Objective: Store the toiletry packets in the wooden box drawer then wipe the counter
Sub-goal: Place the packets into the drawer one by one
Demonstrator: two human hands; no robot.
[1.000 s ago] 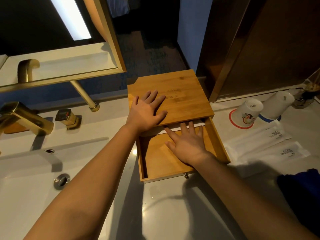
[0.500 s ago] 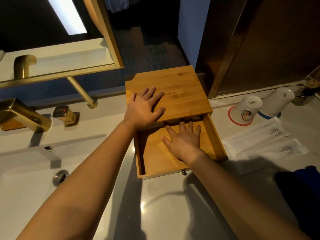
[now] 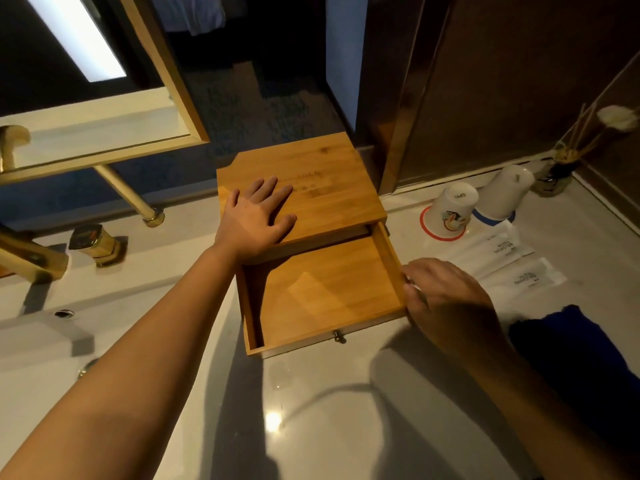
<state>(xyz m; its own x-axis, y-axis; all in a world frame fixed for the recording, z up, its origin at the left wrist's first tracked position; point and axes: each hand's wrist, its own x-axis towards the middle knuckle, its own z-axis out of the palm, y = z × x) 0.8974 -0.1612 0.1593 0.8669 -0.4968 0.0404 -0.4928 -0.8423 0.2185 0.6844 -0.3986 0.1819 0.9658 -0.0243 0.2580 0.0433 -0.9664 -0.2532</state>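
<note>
A wooden box [image 3: 322,188] stands on the white counter [image 3: 329,410] with its drawer [image 3: 325,292] pulled out toward me; the visible drawer floor is bare. My left hand [image 3: 256,220] lies flat, fingers spread, on the box lid. My right hand [image 3: 446,299] hovers over the drawer's right wall, fingers loosely curled, holding nothing. White toiletry packets [image 3: 519,265] with printed text lie on the counter to the right of the drawer. A dark blue cloth [image 3: 575,368] sits at the right edge.
Two upturned white cups [image 3: 453,209] stand behind the packets, with a reed diffuser [image 3: 557,174] in the back corner. A gold faucet [image 3: 31,258] and sink basin [image 3: 41,341] fill the left side. A gold-framed mirror [image 3: 104,98] hangs above.
My right hand has lifted out of the drawer and moved right, to its right wall. The white packet edge seen at the drawer's back is no longer visible. My left hand stayed on the lid.
</note>
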